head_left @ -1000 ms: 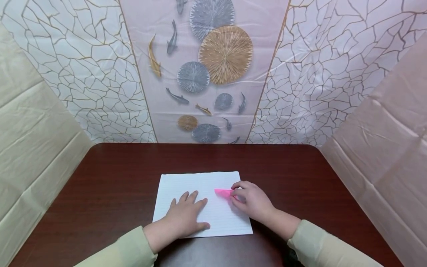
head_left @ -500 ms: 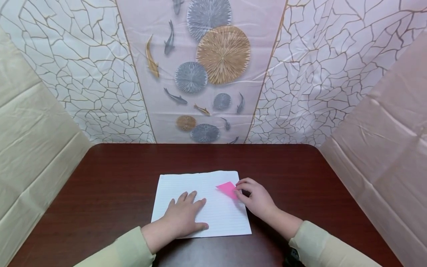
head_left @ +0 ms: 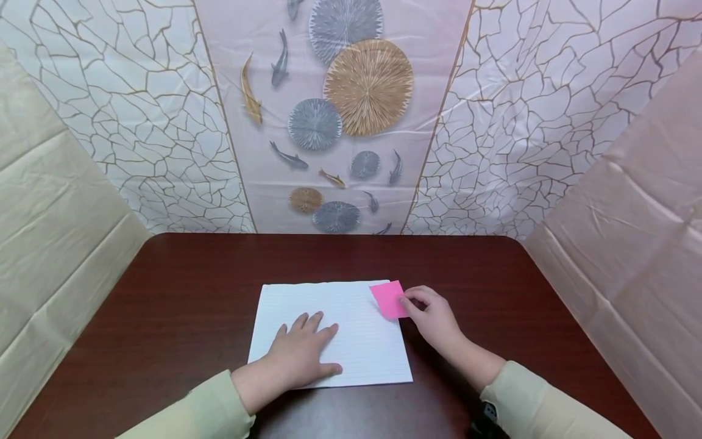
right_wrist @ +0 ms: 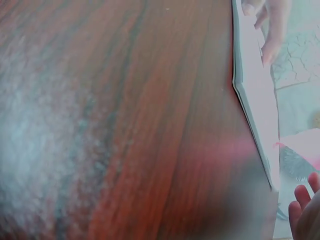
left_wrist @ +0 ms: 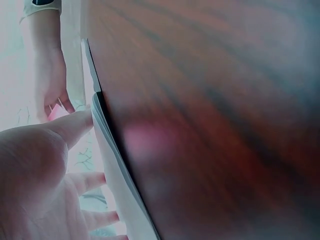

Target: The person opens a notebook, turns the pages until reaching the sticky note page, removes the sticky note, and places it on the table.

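A white lined notebook lies open on the dark wooden table. My left hand rests on its left part, fingers spread and straight; in the left wrist view the fingertips meet the page. My right hand pinches a pink sticky note by its right edge, between thumb and forefinger. The note overlaps the notebook's upper right corner in the head view. In the right wrist view the sticky note shows pale and tilted above the page, with the right hand's fingers beneath it.
The brown table stretches around the notebook on all sides. Behind it hangs a patterned cloth with discs and fish, and beige fabric walls flank both sides. A dark strap shows at the right wrist.
My right hand has moved up and to the right with the pink sticky note, which has turned from nearly edge-on to face the head camera. The left hand stays in place on the notebook.
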`<state>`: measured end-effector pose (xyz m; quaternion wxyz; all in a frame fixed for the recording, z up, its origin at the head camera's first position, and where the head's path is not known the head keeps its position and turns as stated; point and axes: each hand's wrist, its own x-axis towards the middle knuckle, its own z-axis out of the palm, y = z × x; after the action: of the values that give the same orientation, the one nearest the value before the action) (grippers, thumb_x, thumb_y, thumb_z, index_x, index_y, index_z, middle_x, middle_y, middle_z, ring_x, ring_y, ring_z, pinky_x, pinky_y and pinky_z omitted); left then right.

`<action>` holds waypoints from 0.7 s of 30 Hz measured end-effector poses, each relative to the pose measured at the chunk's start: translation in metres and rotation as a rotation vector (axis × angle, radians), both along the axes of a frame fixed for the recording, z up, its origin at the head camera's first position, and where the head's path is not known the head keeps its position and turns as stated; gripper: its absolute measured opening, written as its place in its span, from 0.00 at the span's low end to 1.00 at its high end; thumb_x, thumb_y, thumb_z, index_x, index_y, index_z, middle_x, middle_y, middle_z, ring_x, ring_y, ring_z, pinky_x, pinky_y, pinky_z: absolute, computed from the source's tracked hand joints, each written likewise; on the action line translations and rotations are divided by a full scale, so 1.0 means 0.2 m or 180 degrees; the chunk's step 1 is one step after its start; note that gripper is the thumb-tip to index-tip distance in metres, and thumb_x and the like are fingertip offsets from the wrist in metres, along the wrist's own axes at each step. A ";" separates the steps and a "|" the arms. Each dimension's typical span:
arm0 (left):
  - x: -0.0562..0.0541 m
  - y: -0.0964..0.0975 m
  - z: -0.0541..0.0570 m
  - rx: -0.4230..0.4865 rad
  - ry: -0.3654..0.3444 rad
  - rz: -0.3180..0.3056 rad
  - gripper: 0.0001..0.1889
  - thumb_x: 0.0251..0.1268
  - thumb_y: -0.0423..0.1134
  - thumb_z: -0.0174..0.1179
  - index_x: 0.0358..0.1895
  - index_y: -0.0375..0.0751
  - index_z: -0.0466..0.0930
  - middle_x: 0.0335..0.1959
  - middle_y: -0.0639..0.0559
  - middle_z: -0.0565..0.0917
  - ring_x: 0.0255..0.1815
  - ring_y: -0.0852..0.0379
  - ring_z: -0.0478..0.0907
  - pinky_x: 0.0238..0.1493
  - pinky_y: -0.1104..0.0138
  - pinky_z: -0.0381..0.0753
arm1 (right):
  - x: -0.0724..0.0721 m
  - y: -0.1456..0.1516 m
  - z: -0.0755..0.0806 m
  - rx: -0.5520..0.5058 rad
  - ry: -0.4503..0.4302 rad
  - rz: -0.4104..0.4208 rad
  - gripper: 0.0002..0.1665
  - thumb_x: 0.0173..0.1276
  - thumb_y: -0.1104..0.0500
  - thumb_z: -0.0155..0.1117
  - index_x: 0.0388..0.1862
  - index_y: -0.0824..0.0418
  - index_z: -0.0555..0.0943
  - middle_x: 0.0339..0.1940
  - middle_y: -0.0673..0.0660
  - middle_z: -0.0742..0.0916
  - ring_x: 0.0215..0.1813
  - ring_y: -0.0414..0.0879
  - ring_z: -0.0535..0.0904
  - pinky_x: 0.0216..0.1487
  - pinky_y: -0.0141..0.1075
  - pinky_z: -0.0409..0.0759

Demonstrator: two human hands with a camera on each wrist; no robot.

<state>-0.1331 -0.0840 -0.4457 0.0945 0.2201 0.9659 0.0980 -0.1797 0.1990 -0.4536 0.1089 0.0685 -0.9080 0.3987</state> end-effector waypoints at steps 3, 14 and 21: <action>0.01 -0.01 0.01 -0.0007 0.0016 -0.0006 0.40 0.57 0.68 0.62 0.71 0.53 0.70 0.73 0.41 0.65 0.72 0.35 0.61 0.62 0.33 0.63 | -0.01 0.01 0.01 -0.0068 -0.0026 -0.0092 0.07 0.68 0.59 0.68 0.40 0.61 0.88 0.44 0.54 0.87 0.47 0.48 0.80 0.48 0.41 0.79; 0.01 -0.02 0.00 0.0064 -0.0089 0.0014 0.40 0.60 0.68 0.59 0.73 0.54 0.68 0.76 0.41 0.62 0.74 0.34 0.57 0.63 0.30 0.57 | -0.01 0.09 0.06 -0.0106 -0.0028 -0.0213 0.09 0.69 0.57 0.68 0.43 0.60 0.87 0.45 0.56 0.86 0.47 0.49 0.79 0.44 0.33 0.79; 0.02 -0.03 0.00 0.0119 -0.0143 0.0037 0.40 0.60 0.68 0.59 0.74 0.55 0.67 0.76 0.42 0.60 0.76 0.33 0.54 0.63 0.28 0.55 | -0.02 0.17 0.10 0.0678 0.0437 0.0137 0.09 0.67 0.55 0.70 0.40 0.58 0.89 0.44 0.53 0.86 0.48 0.50 0.80 0.47 0.45 0.82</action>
<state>-0.1294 -0.0891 -0.4458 0.1114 0.2140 0.9628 0.1215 -0.1831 0.2325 -0.4334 0.1544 0.1263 -0.9339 0.2967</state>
